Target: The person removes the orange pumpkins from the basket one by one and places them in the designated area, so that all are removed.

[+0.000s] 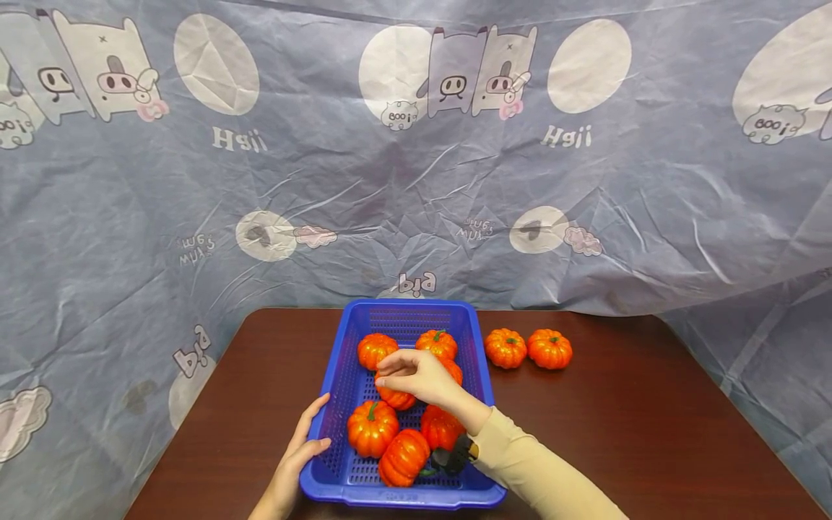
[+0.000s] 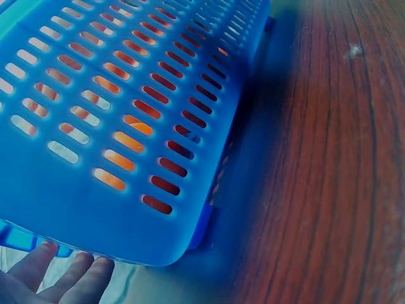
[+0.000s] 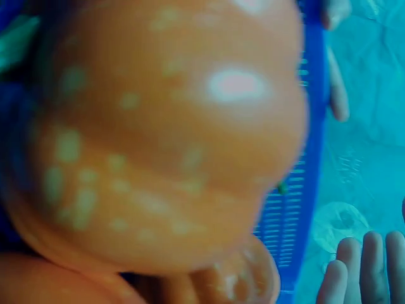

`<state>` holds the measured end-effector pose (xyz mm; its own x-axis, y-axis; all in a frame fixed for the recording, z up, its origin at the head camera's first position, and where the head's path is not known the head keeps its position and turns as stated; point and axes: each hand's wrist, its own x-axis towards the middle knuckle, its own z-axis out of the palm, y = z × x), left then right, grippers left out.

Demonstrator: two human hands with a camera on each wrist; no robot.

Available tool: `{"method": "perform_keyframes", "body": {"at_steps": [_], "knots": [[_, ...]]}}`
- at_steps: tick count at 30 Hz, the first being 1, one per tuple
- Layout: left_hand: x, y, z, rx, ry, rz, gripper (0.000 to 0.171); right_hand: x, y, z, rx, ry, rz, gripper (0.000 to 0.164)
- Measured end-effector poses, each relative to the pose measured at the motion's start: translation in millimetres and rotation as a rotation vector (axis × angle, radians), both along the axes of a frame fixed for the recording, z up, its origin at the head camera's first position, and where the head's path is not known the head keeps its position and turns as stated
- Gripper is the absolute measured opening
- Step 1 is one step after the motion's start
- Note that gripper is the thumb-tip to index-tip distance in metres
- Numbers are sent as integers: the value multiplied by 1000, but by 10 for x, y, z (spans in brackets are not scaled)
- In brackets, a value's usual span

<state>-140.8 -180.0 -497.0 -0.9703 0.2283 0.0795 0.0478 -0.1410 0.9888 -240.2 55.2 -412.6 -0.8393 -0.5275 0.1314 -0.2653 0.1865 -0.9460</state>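
Note:
A blue plastic basket (image 1: 333,433) with slotted walls stands on the table. Several small orange pumpkins (image 1: 373,429) lie inside it. My left hand (image 1: 295,455) holds the basket's left rim, thumb and forefinger tips over the edge; fingertips (image 2: 82,269) show along the rim in the left wrist view. My right hand (image 1: 419,375) hovers over the basket's middle, above a pumpkin (image 1: 398,399), thumb and fingers apart with nothing between them. In the right wrist view, a pumpkin (image 3: 171,139) fills much of the picture and the right fingers (image 3: 373,269) extend at lower right.
Two more pumpkins (image 1: 505,348) sit side by side on the brown table (image 1: 624,419), right of the basket. A grey-blue patterned cloth (image 1: 416,188) hangs behind the table. A black device (image 1: 455,455) is strapped at the right wrist, low over the basket.

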Motion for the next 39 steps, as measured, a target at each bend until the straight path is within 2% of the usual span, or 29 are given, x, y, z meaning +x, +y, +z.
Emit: {"method": "perform_keyframes", "body": {"at_steps": [9,17,22,28,34,39], "knots": [[0,2,-7,4,4,-14,61,5,-105,-148,68,13,3,23],[1,19,-3,11,-8,-10,61,2,-142,-246,75,-20,75,21],[4,16,-1,8,1,-3,60,6,-148,-250,75,-20,75,21],[3,12,1,9,-2,-6,61,22,-162,-248,77,-83,83,19],[3,8,0,19,-1,-10,61,8,-161,-242,106,-62,61,16],[-1,13,0,7,1,-2,62,-13,-136,-180,77,-80,18,16]]}}
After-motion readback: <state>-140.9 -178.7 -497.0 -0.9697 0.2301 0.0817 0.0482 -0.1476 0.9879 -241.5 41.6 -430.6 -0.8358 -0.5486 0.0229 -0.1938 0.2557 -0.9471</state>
